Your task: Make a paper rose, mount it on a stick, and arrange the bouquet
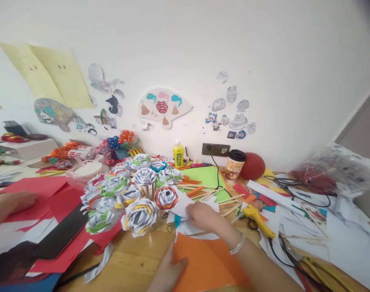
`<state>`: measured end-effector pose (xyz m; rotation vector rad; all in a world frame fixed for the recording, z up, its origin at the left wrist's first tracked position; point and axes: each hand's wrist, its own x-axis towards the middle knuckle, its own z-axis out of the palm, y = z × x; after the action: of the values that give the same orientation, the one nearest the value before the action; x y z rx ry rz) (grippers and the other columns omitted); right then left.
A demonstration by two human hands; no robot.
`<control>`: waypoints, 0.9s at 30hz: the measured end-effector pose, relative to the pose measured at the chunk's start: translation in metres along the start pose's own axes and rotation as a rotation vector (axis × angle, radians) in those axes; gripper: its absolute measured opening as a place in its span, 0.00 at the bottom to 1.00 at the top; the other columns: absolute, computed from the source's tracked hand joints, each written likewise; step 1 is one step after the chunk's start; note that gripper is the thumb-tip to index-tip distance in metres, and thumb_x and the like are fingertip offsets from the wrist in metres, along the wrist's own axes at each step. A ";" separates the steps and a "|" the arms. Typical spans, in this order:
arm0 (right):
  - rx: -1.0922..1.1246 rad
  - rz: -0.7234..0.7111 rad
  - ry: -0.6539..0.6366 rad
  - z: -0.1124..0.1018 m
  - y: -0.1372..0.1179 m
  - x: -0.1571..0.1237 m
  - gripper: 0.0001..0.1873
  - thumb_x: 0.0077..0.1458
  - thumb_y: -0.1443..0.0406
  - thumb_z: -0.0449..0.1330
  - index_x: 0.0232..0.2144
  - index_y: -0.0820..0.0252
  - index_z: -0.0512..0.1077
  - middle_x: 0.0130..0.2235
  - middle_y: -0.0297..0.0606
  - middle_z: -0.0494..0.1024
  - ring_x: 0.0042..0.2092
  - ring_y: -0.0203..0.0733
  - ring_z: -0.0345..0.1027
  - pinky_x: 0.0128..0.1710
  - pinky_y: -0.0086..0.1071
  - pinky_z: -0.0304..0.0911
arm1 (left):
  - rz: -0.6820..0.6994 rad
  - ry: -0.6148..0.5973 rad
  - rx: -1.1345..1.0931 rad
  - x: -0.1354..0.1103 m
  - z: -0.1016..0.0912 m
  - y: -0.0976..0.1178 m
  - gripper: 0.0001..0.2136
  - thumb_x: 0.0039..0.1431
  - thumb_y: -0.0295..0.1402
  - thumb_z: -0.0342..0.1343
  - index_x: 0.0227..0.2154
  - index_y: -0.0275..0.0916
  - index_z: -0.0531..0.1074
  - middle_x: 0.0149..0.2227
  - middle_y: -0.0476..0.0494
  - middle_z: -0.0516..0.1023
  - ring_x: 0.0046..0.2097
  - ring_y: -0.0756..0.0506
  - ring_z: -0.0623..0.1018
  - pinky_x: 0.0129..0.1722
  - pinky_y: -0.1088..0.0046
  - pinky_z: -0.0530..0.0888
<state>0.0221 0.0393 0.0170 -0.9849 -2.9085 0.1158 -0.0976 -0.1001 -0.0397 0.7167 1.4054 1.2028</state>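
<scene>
My left hand (173, 265) grips the left edge of a sheet of orange paper (206, 259), its thumb lying over the top. My right hand (205, 217), with a silver bracelet (237, 244) at the wrist, reaches across beyond that sheet. Its fingers are bent together on a piece of white paper (180, 204); the fingertips are partly hidden. Just left of it stands a bunch of paper flowers (140, 215), folded from white strips with yellow, green, blue and orange edges. Thin wooden sticks (207, 194) lie behind my right hand.
A yellow glue gun (258, 221) and yellow-handled pliers (319, 271) lie at right among cables and scraps. Behind stand a paper cup (235, 166), a red balloon (253, 165) and a yellow bottle (178, 155). Another person's hand (19, 205) rests on red paper (48, 188) at left.
</scene>
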 end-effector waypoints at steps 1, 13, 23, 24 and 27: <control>0.007 -0.004 0.003 -0.002 0.005 -0.003 0.08 0.53 0.72 0.53 0.33 0.65 0.73 0.32 0.45 0.77 0.36 0.46 0.71 0.34 0.31 0.61 | -0.007 -0.001 -0.032 0.001 0.000 -0.001 0.35 0.41 0.33 0.62 0.56 0.38 0.60 0.55 0.36 0.70 0.59 0.34 0.64 0.57 0.58 0.63; 0.366 -0.178 0.308 0.006 0.043 -0.122 0.19 0.60 0.71 0.45 0.47 0.52 0.71 0.47 0.38 0.77 0.51 0.40 0.66 0.50 0.36 0.63 | -0.132 -0.153 -0.329 -0.011 0.008 0.029 0.28 0.50 0.49 0.55 0.49 0.35 0.68 0.53 0.36 0.73 0.57 0.37 0.68 0.56 0.61 0.65; 0.533 -0.021 -0.003 0.009 0.019 -0.168 0.29 0.47 0.75 0.53 0.50 0.48 0.70 0.54 0.33 0.70 0.60 0.47 0.55 0.58 0.48 0.52 | -0.178 -0.127 -0.107 0.002 0.001 0.010 0.39 0.40 0.45 0.65 0.55 0.37 0.60 0.52 0.35 0.74 0.50 0.35 0.74 0.48 0.59 0.72; 0.558 -0.029 -0.046 0.002 0.014 -0.166 0.29 0.45 0.74 0.55 0.50 0.47 0.69 0.55 0.32 0.69 0.60 0.48 0.54 0.59 0.48 0.51 | -0.175 -0.102 -0.083 0.002 0.001 0.009 0.41 0.38 0.46 0.66 0.55 0.36 0.59 0.51 0.34 0.74 0.50 0.34 0.74 0.47 0.59 0.73; 0.623 -0.071 -0.097 -0.006 0.002 -0.157 0.28 0.46 0.71 0.59 0.50 0.46 0.69 0.54 0.32 0.70 0.60 0.49 0.55 0.59 0.49 0.48 | -0.144 -0.096 -0.009 0.000 0.003 0.013 0.39 0.37 0.47 0.65 0.54 0.36 0.61 0.51 0.34 0.74 0.51 0.34 0.74 0.47 0.59 0.73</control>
<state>0.1487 -0.0544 0.0165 -0.7714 -2.6811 1.0124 -0.0975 -0.0958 -0.0276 0.6473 1.3479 1.0483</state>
